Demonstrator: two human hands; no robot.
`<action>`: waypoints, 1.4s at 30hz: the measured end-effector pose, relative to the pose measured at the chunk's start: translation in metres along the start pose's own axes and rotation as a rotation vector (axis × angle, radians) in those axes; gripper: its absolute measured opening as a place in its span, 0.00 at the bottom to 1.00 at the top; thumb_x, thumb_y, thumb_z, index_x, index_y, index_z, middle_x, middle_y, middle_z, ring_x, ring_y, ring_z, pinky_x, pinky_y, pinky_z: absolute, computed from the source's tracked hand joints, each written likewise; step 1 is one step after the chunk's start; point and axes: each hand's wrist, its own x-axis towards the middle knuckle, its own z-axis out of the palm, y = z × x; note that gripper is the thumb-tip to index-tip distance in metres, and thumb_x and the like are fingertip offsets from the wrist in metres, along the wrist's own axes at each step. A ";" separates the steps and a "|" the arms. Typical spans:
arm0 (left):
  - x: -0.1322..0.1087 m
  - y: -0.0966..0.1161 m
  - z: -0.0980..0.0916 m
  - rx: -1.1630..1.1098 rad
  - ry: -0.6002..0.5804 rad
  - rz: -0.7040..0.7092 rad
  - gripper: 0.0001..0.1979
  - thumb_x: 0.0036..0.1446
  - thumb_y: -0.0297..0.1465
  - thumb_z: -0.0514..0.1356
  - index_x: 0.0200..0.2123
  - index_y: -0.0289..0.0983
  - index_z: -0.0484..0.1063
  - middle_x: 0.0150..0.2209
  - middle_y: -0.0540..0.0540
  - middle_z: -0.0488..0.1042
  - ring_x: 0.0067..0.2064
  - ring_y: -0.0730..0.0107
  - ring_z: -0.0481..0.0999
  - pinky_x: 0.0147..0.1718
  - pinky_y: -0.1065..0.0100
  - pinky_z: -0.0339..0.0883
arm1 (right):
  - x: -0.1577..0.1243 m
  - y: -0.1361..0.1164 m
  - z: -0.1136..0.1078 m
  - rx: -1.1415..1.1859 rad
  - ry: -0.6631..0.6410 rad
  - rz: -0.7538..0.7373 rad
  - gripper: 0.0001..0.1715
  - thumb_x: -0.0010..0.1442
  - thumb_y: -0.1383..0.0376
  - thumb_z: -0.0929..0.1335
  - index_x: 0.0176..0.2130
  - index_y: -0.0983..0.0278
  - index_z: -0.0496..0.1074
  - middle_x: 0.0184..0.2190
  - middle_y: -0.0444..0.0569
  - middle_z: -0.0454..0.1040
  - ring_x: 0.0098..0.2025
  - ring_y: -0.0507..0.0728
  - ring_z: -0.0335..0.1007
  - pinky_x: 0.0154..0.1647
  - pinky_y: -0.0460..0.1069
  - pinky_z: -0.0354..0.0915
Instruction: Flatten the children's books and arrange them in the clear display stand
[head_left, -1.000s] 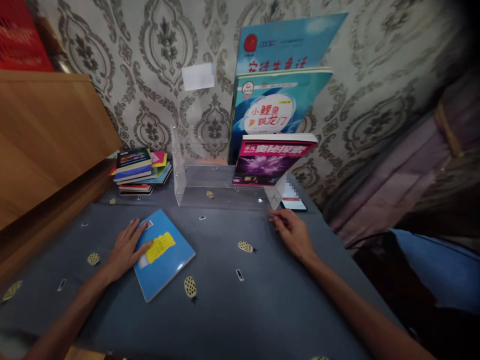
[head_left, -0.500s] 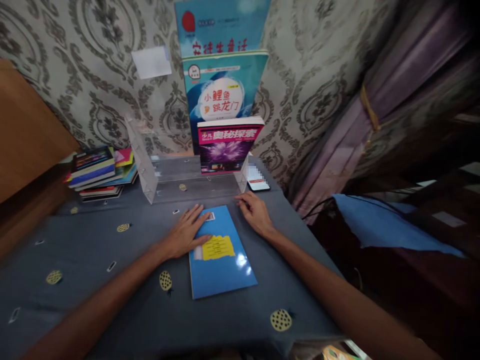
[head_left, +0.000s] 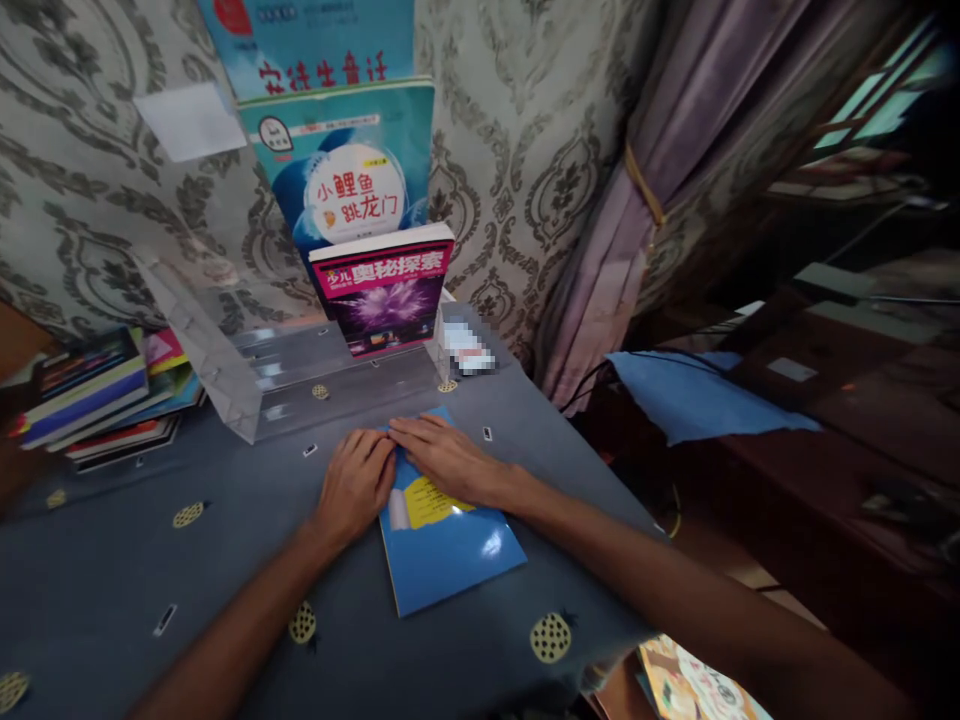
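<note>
A blue book [head_left: 457, 555] with a yellow text patch lies flat on the table, its upper part covered by both hands. My left hand [head_left: 354, 482] is closed at its upper left edge, fingers bent and thumb side against the cover. Across the top of the book rests my right hand [head_left: 446, 458], its fingers stretched out toward the left and their tips meeting the left hand's fingers. Beyond them is a clear plastic book stand [head_left: 225, 370]. It holds a purple-and-pink book [head_left: 390, 305], a teal book [head_left: 352, 185] behind that, and a taller blue book [head_left: 322, 40] at the back.
A stack of books [head_left: 97, 390] lies on the left of the table [head_left: 247, 520]. A phone [head_left: 469, 348] rests right of the stand. Patterned wallpaper and a tied purple curtain [head_left: 600, 230] are behind. Blue cloth [head_left: 697, 395] and colourful books [head_left: 694, 680] lie beyond the right edge.
My right hand has moved left from the bare table onto the top of the blue book. My left hand's spread fingers have curled at its edge. The view has swung right.
</note>
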 end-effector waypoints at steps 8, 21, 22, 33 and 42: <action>0.000 0.000 0.002 0.008 -0.011 0.025 0.08 0.68 0.27 0.51 0.43 0.37 0.70 0.42 0.43 0.74 0.43 0.59 0.71 0.43 0.58 0.69 | -0.004 -0.001 -0.003 0.012 -0.100 0.031 0.26 0.72 0.62 0.58 0.66 0.64 0.61 0.68 0.57 0.61 0.70 0.59 0.55 0.71 0.61 0.53; 0.000 -0.003 0.008 -0.023 0.092 0.055 0.09 0.68 0.27 0.51 0.45 0.38 0.70 0.46 0.42 0.75 0.46 0.58 0.73 0.44 0.58 0.72 | -0.010 0.000 -0.015 0.047 -0.026 0.233 0.28 0.70 0.61 0.61 0.65 0.69 0.63 0.67 0.61 0.61 0.70 0.62 0.55 0.72 0.61 0.52; -0.001 -0.003 0.009 -0.019 0.098 0.060 0.09 0.68 0.27 0.51 0.45 0.37 0.70 0.46 0.42 0.75 0.47 0.59 0.73 0.44 0.58 0.72 | -0.010 0.001 -0.014 0.044 -0.020 0.249 0.29 0.70 0.60 0.61 0.65 0.70 0.63 0.67 0.62 0.61 0.70 0.62 0.54 0.72 0.61 0.51; -0.003 -0.006 0.014 -0.025 0.072 0.044 0.14 0.68 0.28 0.49 0.51 0.38 0.71 0.50 0.41 0.77 0.51 0.57 0.75 0.48 0.54 0.74 | -0.011 0.004 -0.017 0.060 -0.030 0.257 0.31 0.70 0.60 0.62 0.66 0.71 0.61 0.68 0.63 0.59 0.71 0.63 0.52 0.72 0.62 0.51; -0.002 -0.006 0.009 -0.043 0.014 0.025 0.15 0.68 0.27 0.50 0.52 0.37 0.73 0.51 0.40 0.77 0.52 0.56 0.74 0.49 0.52 0.74 | -0.011 0.017 -0.015 0.130 -0.018 0.216 0.28 0.70 0.60 0.62 0.65 0.66 0.63 0.66 0.59 0.63 0.70 0.61 0.55 0.71 0.63 0.53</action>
